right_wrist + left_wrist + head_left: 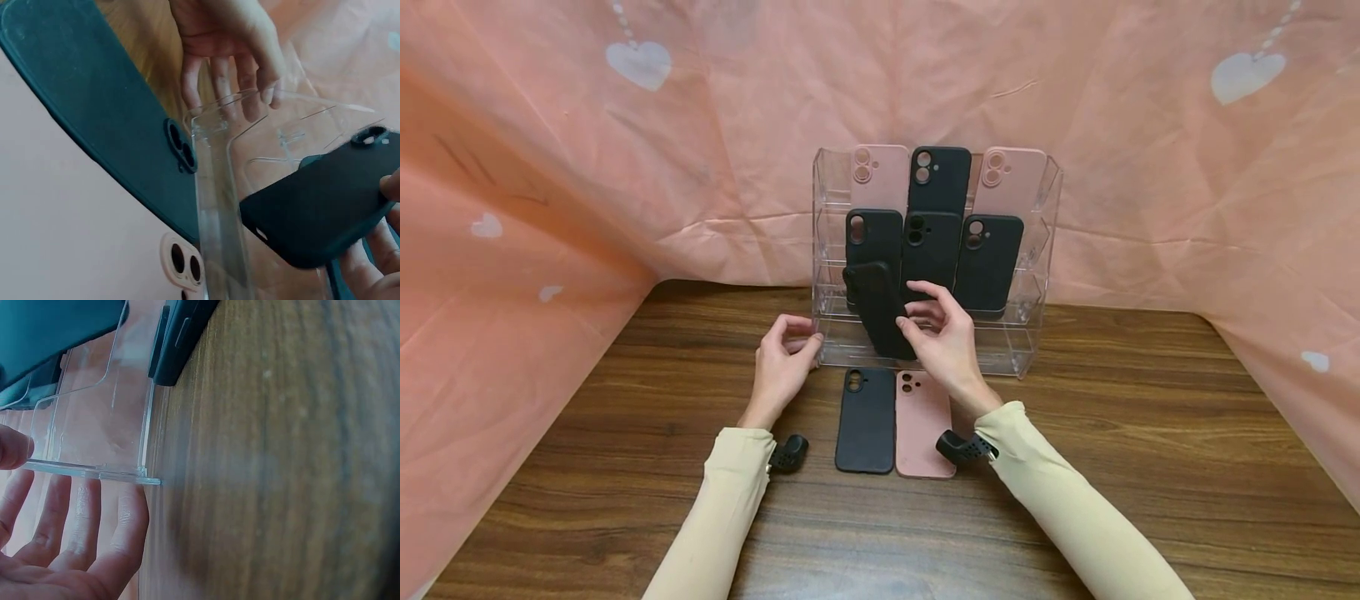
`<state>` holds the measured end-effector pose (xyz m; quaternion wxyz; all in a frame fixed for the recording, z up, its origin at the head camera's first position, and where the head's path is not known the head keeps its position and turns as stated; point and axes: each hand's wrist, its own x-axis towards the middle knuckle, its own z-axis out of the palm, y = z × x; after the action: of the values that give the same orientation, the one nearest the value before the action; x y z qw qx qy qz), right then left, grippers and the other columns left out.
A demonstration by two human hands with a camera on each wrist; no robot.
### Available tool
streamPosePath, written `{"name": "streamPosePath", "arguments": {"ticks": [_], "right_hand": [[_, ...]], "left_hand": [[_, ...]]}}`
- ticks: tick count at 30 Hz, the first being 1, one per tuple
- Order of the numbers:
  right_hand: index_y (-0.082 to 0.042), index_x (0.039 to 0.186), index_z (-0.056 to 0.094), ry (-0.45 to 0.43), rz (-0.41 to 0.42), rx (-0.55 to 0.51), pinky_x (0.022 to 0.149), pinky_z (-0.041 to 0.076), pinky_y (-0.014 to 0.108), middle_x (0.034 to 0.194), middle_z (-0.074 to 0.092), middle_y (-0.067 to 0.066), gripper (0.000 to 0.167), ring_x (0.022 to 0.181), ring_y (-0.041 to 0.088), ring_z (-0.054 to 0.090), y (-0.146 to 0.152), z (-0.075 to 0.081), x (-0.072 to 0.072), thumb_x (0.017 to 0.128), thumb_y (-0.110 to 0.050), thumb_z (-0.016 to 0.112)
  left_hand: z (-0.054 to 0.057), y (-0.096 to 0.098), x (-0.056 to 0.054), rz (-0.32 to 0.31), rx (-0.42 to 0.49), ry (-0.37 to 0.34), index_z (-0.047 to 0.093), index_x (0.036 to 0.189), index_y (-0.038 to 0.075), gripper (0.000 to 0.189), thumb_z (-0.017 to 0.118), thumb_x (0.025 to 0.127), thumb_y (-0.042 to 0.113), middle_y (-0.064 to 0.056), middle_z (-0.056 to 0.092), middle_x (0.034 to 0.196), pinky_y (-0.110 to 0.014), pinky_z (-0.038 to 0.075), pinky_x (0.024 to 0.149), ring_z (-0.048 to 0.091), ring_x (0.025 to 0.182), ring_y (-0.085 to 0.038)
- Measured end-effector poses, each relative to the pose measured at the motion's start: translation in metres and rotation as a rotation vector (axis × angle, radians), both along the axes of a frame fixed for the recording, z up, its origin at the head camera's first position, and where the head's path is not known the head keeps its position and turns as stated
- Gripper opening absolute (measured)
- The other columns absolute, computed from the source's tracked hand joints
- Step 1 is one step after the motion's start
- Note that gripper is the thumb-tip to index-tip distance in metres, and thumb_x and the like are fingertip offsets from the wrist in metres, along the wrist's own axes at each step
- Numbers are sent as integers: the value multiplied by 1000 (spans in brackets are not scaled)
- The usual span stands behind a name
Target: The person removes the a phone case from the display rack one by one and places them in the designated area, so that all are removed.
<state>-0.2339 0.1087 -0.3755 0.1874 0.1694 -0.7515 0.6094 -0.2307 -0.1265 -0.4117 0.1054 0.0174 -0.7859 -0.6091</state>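
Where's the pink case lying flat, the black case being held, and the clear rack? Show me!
Pink case lying flat (923, 433): head view, middle of its back.
Held black case (317, 201): right wrist view, middle of its back.
Clear rack (1002, 340): head view, lowest tier, toward its right end.

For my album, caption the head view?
Right hand holds black phone case at clear tiered rack; left hand grips rack's side.

And there's no text to be read here: not a word, brand or number can be made out on the phone cases (865, 429), on the clear rack (1000, 340) or across the pink cloth (737, 108), in any view.
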Motion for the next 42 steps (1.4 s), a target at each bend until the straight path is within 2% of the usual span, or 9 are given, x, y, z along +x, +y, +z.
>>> {"name": "streamPosePath", "arguments": {"ticks": [9,17,25,31,36,42], "right_hand": [[-7,134,62,-22,34,1,77,58,15,100,67,21,48,87,16,68,4,7,7,89,7,71],[-3,132,61,-34,60,-57,76,59,17,99,68,27,46,81,6,71,10,9,9,89,11,68],[-3,132,61,-125,52,-98,76,61,19,102,67,29,45,78,4,72,16,13,17,90,11,68],[-2,132,60,-159,43,-98,77,62,20,103,68,29,45,79,3,73,20,12,21,89,10,68],[-2,133,60,-177,41,-100,74,62,20,102,68,26,46,80,3,73,25,10,24,89,11,68],[-2,132,60,-182,38,-103,74,61,19,97,69,13,46,80,4,73,33,10,27,89,12,68]], "left_hand": [[-1,1,1,5,0,-2,63,119,7,25,68,96,14,-14,68,124,-19,60,65,74,107,-27],[-2,1,0,9,-2,-1,63,119,7,25,68,96,14,-14,68,124,-20,60,65,74,107,-27],[-1,1,1,5,-3,-1,63,120,7,25,68,96,14,-14,68,124,-18,58,64,74,105,-26],[-1,1,1,4,3,-3,63,119,7,25,68,96,14,-14,67,124,-20,60,66,73,106,-26],[-2,0,1,6,5,-3,63,118,8,24,68,96,14,-14,68,123,-19,59,65,73,106,-26],[-3,0,0,6,7,2,63,118,8,24,68,96,14,-13,68,122,-20,60,66,73,105,-24]]}}
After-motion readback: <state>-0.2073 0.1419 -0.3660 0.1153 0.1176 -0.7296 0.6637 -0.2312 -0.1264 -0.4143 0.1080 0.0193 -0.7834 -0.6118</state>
